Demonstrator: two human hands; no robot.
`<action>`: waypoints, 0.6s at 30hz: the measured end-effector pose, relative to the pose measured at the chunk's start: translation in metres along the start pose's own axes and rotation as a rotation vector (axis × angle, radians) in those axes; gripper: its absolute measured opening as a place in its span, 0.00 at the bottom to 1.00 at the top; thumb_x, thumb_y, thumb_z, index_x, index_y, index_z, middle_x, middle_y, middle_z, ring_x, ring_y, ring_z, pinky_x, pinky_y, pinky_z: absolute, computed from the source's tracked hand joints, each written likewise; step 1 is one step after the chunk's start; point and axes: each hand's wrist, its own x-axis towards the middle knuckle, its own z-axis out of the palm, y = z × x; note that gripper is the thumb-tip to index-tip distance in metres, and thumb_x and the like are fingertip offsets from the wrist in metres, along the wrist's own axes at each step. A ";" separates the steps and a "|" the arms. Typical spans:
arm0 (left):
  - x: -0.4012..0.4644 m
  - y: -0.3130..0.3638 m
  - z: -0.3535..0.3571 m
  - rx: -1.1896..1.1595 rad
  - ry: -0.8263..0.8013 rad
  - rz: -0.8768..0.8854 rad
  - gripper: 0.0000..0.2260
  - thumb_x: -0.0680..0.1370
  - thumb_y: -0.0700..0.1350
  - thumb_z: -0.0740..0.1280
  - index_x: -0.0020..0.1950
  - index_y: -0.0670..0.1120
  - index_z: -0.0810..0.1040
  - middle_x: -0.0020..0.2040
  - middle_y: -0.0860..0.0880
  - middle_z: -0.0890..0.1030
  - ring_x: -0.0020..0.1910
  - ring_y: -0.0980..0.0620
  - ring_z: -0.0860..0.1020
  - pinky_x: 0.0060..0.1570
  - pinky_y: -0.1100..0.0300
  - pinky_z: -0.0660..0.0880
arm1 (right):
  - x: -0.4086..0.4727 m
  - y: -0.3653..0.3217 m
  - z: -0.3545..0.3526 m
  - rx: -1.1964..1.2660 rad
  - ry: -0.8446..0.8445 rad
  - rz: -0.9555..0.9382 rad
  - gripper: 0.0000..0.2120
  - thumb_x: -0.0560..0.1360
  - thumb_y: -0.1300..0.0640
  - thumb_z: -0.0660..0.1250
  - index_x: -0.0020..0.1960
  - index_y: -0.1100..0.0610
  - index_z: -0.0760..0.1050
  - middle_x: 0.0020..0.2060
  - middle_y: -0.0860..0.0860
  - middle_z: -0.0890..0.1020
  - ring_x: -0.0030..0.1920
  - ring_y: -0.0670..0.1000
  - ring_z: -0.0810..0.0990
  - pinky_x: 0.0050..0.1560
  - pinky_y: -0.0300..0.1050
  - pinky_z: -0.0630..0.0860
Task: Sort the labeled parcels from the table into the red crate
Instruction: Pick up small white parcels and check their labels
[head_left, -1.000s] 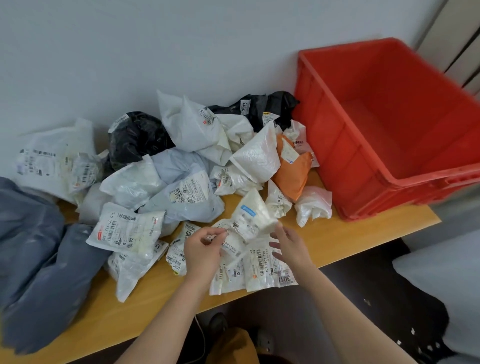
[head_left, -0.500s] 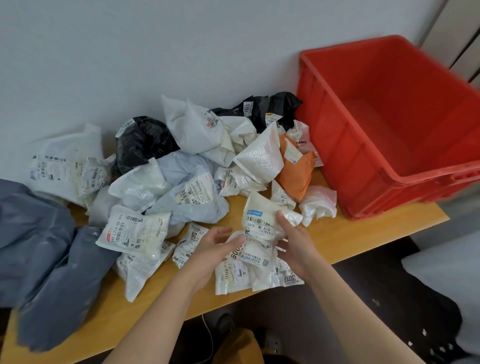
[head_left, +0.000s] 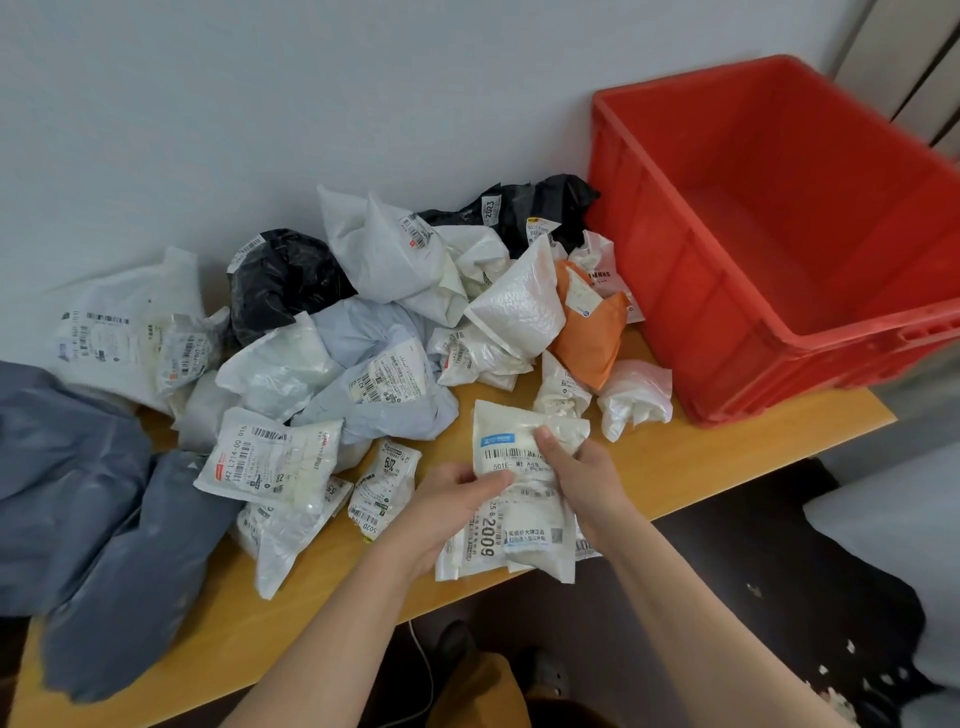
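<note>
At the near edge of the desk (head_left: 675, 467), head view: both hands meet on one white labeled parcel (head_left: 511, 457). Left hand (head_left: 452, 499) grips its lower left side, thumb across the label face, fingers curled beneath. Right hand (head_left: 582, 467) pinches the right edge, thumb on top near the crumpled corner. Parcel sits over a second flat white parcel (head_left: 483, 545) printed "2009", which overhangs the desk's front edge.

Behind the hands, a loose heap of parcels spreads along the wall: two black bags (head_left: 280, 280), a large white bag (head_left: 384, 254), a pale blue-grey bag (head_left: 379, 379) with a barcode label, a bubble mailer (head_left: 519, 306), an orange packet (head_left: 589, 332) and a small pinkish-white bundle (head_left: 634, 395) nearest the crate. Further left, a white labeled pouch (head_left: 270, 457) lies tilted atop other white packets, and a big white bag (head_left: 119, 327) leans at the wall.

Two large grey bags (head_left: 93, 509) cover the left end of the desk.

Red crate (head_left: 727, 332) stands at the right end against the wall, its visible interior holding no parcels. Held parcel is well apart from it, still over the desk.
</note>
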 end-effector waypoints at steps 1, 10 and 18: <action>0.001 -0.001 0.000 0.000 0.032 0.017 0.09 0.78 0.48 0.70 0.53 0.44 0.82 0.44 0.48 0.86 0.43 0.51 0.85 0.38 0.60 0.80 | -0.001 0.001 0.002 -0.006 0.011 0.016 0.24 0.73 0.42 0.70 0.56 0.63 0.78 0.51 0.60 0.84 0.51 0.60 0.84 0.55 0.64 0.79; 0.001 -0.002 -0.008 -0.317 0.045 0.055 0.11 0.76 0.42 0.71 0.58 0.42 0.81 0.50 0.44 0.86 0.48 0.45 0.85 0.43 0.54 0.80 | -0.015 0.005 0.004 -0.033 -0.325 0.078 0.19 0.76 0.49 0.68 0.61 0.58 0.76 0.52 0.53 0.85 0.53 0.52 0.84 0.47 0.45 0.81; 0.004 -0.008 -0.010 -0.335 0.089 0.029 0.14 0.72 0.38 0.74 0.56 0.42 0.81 0.49 0.44 0.86 0.47 0.47 0.85 0.40 0.55 0.80 | -0.015 0.007 0.008 -0.163 -0.250 0.053 0.14 0.74 0.51 0.72 0.56 0.56 0.78 0.47 0.53 0.86 0.48 0.53 0.86 0.48 0.51 0.83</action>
